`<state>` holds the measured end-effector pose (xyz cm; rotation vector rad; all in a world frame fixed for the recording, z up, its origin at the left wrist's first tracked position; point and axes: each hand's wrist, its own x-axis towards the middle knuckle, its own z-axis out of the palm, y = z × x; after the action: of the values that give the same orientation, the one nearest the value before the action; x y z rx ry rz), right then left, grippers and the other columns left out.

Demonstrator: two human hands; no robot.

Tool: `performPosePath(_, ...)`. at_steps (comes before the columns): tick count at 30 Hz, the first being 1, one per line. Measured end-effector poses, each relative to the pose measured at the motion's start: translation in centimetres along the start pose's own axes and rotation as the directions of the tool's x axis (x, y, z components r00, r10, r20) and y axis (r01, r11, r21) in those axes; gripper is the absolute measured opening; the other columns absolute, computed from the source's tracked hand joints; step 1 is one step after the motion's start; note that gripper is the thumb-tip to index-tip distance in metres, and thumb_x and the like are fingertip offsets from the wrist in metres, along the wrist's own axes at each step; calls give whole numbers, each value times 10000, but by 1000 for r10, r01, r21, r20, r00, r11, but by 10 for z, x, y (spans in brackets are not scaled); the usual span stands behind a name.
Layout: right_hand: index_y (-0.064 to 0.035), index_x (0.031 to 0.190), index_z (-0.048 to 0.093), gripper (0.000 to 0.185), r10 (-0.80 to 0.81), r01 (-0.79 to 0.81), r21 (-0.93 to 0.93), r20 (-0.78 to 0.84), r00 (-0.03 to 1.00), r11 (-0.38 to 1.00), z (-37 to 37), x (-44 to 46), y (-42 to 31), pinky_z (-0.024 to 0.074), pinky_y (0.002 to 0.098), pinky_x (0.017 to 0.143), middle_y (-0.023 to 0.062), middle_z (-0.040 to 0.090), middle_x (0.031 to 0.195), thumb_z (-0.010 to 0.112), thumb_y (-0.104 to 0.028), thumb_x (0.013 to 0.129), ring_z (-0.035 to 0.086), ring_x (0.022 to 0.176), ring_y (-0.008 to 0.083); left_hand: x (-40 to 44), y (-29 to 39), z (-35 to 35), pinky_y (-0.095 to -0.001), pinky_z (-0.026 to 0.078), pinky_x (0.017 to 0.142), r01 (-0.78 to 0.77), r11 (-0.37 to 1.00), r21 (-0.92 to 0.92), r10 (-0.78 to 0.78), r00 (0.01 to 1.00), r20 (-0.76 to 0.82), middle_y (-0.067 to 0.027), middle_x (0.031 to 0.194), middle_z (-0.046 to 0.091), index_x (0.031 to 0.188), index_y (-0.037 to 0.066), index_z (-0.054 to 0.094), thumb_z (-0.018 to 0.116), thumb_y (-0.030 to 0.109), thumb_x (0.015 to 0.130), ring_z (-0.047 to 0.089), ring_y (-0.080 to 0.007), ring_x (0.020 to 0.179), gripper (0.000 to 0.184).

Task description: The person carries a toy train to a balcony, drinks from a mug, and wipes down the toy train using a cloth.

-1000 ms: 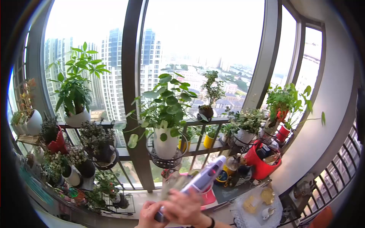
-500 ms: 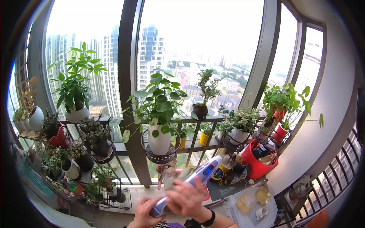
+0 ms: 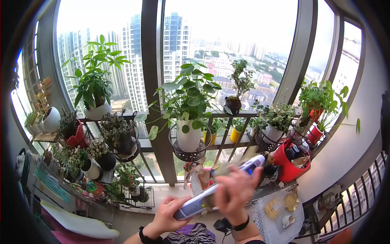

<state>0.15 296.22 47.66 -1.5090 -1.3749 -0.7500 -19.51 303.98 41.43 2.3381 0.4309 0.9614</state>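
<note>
A long white and blue-purple handheld device slants up to the right in front of me, with a dark blue panel near its far end. My left hand, wearing a ring, is closed around its lower end. Over the upper part lies my right hand, smeared by motion, its fingers curled over a soft grey-beige cloth that touches the device. The cloth shows only partly and is blurred. Below my hands is purple and black-and-white striped fabric.
Potted plants hang on the railing, among them a round-leaved plant in a white pot. A red bucket holding items stands at right. A lace-covered table bears a cup and food packs. A wire rack is at left.
The view has shifted, so the plants appear farther right. The device has tilted flatter, and my right hand has moved up along it, farther from my left hand.
</note>
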Motion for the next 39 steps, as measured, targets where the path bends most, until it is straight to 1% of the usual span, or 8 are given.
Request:
performPosePath(2, -179, 917, 649, 181, -161, 146, 88, 198, 967, 985, 17, -22, -14, 46, 553, 1127, 23, 626, 859, 614, -332, 828, 624, 1011, 219, -7, -6, 11, -372, 488, 758, -4, 1000, 25, 5, 1000, -29, -105, 982, 674, 1133, 36, 616, 797, 187, 596, 608, -285, 803, 587)
performPosePath(4, -193, 860, 666, 129, -305, 286, 130, 169, 937, 950, 40, -42, -20, 17, 539, 1143, -4, 633, 801, 640, -299, 792, 647, 961, 184, -22, -23, 28, -372, 489, 739, 31, 991, 131, -6, 982, -187, -113, 930, 671, 1116, 22, 623, 803, 200, 564, 603, -288, 790, 607)
performPosePath(13, -147, 878, 639, 118, -138, 141, 133, -36, 990, 981, 27, 65, -4, 97, 549, 1121, 38, 626, 828, 636, -244, 811, 615, 1006, 247, -49, 0, -29, -356, 468, 739, 138, 955, 264, -54, 951, -303, -101, 872, 669, 1042, -17, 645, 835, 187, 484, 573, -262, 774, 624)
performPosePath(17, -169, 910, 643, 144, -369, 331, 215, 168, 914, 919, 61, -19, -40, 36, 549, 1135, 9, 619, 911, 600, -292, 849, 614, 1044, 219, -50, -33, -12, -352, 463, 742, 149, 982, 117, -114, 958, -262, -85, 860, 663, 1010, 10, 658, 830, 174, 476, 576, -251, 774, 584)
performPosePath(21, -181, 916, 648, 171, -377, 315, 258, 246, 893, 914, 52, -49, -56, 38, 519, 1147, 6, 631, 895, 608, -332, 845, 624, 1043, 172, -42, -37, 4, -363, 465, 753, 22, 997, 80, -5, 979, -202, -74, 880, 657, 1018, 41, 660, 833, 198, 524, 587, -276, 798, 546)
performPosePath(29, -154, 860, 644, 98, -32, 41, 137, -72, 997, 990, 17, -5, 36, 80, 529, 1133, 35, 643, 783, 600, -236, 828, 641, 963, 252, -57, -29, 27, -347, 489, 718, 131, 991, 23, -128, 986, -109, -110, 929, 673, 1112, 10, 645, 858, 247, 539, 582, -229, 761, 656)
performPosePath(34, -209, 926, 651, 161, -264, 206, 236, 245, 933, 950, 50, -55, -42, 24, 518, 1149, -21, 632, 861, 635, -325, 814, 627, 1034, 173, -41, -21, 8, -376, 482, 741, 123, 988, 96, -105, 980, -169, -93, 897, 665, 1082, 30, 643, 819, 232, 547, 594, -275, 794, 598)
performPosePath(39, -216, 914, 653, 144, -366, 354, 148, 64, 928, 923, 56, -31, -52, 39, 522, 1150, -28, 636, 860, 624, -331, 831, 632, 1015, 146, -28, -25, -23, -373, 470, 748, 1, 986, 164, 34, 977, -213, -93, 905, 666, 1084, 39, 626, 804, 219, 550, 603, -280, 780, 590)
